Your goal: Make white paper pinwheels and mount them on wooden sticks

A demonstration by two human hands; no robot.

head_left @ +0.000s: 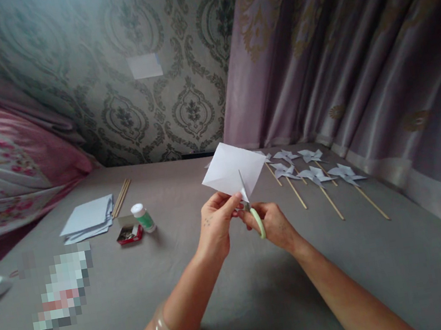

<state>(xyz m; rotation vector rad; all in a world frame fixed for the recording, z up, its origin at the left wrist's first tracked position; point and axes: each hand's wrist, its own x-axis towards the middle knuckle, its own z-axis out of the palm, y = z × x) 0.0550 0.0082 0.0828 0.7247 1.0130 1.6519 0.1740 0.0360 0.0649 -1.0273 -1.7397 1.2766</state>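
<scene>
White paper: one sheet raised above the grey surface, mid-view, one corner toward 12 o'clock. Left hand pinches its near edge, thumb on top. Right hand grips scissors by the pale green handle, blade toward 12 o'clock and overlapping the sheet; how deep any cut runs is hard to judge, fingers covering the pivot.

Positions relative to both hands. At 2 o'clock: several paper pinwheels on thin sticks, laid flat. At 9 to 10 o'clock: paper stack, loose wooden sticks near it, open red box, upright white-capped bottle just beside the box.
</scene>
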